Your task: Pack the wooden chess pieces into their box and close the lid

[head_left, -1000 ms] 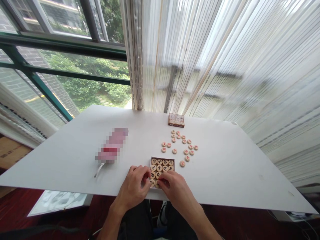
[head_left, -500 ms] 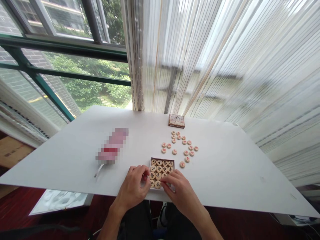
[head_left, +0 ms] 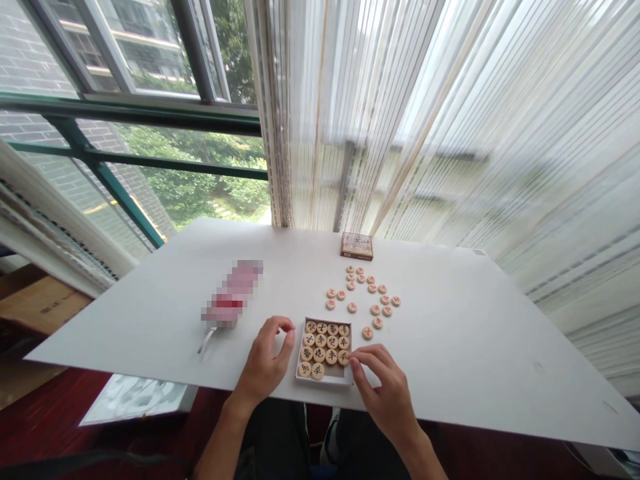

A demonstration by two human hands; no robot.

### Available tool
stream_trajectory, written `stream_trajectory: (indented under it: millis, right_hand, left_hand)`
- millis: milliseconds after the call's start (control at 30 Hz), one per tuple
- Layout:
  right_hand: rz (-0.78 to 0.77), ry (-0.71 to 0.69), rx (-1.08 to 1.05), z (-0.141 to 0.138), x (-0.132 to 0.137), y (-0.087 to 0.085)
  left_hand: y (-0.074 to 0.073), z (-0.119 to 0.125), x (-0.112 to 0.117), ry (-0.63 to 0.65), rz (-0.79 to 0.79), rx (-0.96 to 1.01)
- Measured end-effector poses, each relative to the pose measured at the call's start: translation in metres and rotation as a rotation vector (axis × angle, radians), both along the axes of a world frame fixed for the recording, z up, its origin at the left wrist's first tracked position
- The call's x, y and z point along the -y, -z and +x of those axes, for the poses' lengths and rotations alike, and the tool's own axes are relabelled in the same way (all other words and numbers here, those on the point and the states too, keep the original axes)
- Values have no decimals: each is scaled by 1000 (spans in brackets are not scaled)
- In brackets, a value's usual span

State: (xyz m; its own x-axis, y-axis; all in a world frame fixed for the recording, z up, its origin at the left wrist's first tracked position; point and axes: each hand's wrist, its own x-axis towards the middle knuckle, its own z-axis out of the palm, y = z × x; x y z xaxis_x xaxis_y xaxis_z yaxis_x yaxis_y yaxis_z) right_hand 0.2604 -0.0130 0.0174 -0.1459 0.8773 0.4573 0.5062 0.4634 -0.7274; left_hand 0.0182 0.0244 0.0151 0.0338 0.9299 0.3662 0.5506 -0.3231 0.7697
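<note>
A shallow white-edged box [head_left: 299, 375] holds rows of round wooden Chinese chess pieces with black characters, with a gap at its near right corner. My left hand [head_left: 264, 357] is just left of the box, thumb and index finger apart and nothing between them. My right hand [head_left: 384, 383] is at the box's right side, its index and thumb tips close together beside the end chess piece [head_left: 343, 358] of the third row. I see nothing held in it; whether a fingertip touches that piece I cannot tell.
Several red-marked chess pieces [head_left: 375, 310] lie scattered on the white table [head_left: 450, 333] beyond the box. A brown printed carton [head_left: 357, 247] stands behind them. To the left lies a blurred pink packet [head_left: 230, 293]. A window and a striped curtain [head_left: 350, 120] border the table's far side.
Both hands have drawn apart from over the box, the left one to the left and the right one to the right. More of the box and its pieces now shows.
</note>
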Motion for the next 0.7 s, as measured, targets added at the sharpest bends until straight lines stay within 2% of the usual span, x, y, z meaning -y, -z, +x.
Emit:
stream_trajectory:
  millis: [100, 200, 333, 400, 533, 700]
  right_hand:
    - [-8, 73, -43, 14, -1, 11]
    - [-41, 120, -97, 22, -1, 16]
    - [-98, 153, -199, 25, -1, 15]
    - [-125, 169, -243, 25, -1, 14]
    - [-178, 175, -287, 27, -1, 16]
    - [-196, 170, -330, 29, -1, 18]
  left_hand:
    - [-14, 7, -22, -6, 43, 38]
    - [-30, 22, -54, 54, 75, 54]
    - [-42, 49, -106, 181, 106, -78]
    - [-42, 63, -132, 258, 128, -232]
    - [-35, 86, -174, 379, 133, -351]
    - [-24, 97, -199, 465, 134, -472]
